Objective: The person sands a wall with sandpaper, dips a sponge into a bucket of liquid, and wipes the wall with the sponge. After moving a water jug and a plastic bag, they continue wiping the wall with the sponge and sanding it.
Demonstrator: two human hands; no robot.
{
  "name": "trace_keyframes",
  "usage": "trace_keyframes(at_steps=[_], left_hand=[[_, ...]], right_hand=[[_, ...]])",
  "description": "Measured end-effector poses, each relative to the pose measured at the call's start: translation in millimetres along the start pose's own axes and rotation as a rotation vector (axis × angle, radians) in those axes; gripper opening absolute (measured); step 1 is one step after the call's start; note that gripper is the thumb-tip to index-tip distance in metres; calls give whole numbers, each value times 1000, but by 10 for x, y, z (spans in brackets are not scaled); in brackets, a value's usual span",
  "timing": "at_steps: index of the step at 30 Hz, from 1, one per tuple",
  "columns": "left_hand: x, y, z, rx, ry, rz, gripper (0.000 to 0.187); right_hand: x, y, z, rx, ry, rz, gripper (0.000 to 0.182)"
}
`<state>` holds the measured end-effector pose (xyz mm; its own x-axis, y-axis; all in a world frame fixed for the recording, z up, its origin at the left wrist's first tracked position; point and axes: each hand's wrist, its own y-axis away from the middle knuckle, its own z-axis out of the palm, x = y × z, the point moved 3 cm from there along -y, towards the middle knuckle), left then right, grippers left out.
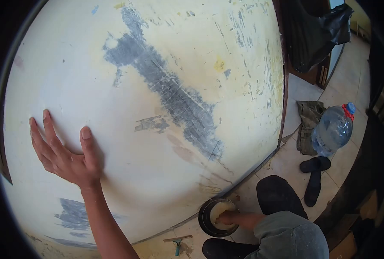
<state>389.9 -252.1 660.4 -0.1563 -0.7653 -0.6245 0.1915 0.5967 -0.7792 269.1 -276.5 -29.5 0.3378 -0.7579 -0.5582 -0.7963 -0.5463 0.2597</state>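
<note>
Cream-painted wall [67, 86], broad, scuffed, with a long grey bare patch [174, 95] running down towards the round dark bucket [203, 218] at its foot. Bucket is my landmark.

Left hand [67, 159]: up-left of the bucket, palm to the wall, fingers and thumb spread wide, holding nothing I can see. Forearm rises from the lower frame edge.

Right hand [226, 217]: dipped into the bucket, over pale contents [218, 210]. Fingers partly hidden; I cannot tell how closed they are or whether they grip anything.

Grey-green cloth [291, 237] blocks my view right of the bucket; a dark rounded shape [278, 196] rises up-right of it.

Below-left of the bucket: flat-bladed tool with teal handle [177, 247]. Further off, up-right: black slippers [313, 185], large clear bottle with blue cap [332, 129] beside crumpled olive cloth [307, 125], and black plastic bag [312, 39].

Bucket lies at the right hand, well apart from the left.
</note>
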Motion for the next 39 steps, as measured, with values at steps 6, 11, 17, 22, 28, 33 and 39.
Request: trace_keyframes(at_steps=[6, 11, 17, 22, 28, 33, 39], left_hand=[[77, -50, -71, 16, -16, -93, 61], [101, -39, -103, -1, -63, -118, 62], [103, -51, -60, -14, -56, -121, 65], [113, -77, -62, 1, -24, -116, 62], [107, -107, -67, -30, -64, -123, 64], [131, -79, -41, -67, -13, -75, 62], [140, -106, -50, -31, -29, -75, 61]], right_hand=[[-182, 160, -187, -94, -60, -131, 23], [-523, 118, -925, -39, -301, -208, 22], [-67, 1904, -4071, 1725, -95, -295, 34], [934, 2455, -4751, 1864, 339, 2, 38], [925, 1896, -4476, 1593, 419, -48, 92], [557, 2410, -5573, 1567, 461, -88, 95], [1271, 1932, -4134, 1392, 399, 1, 103]])
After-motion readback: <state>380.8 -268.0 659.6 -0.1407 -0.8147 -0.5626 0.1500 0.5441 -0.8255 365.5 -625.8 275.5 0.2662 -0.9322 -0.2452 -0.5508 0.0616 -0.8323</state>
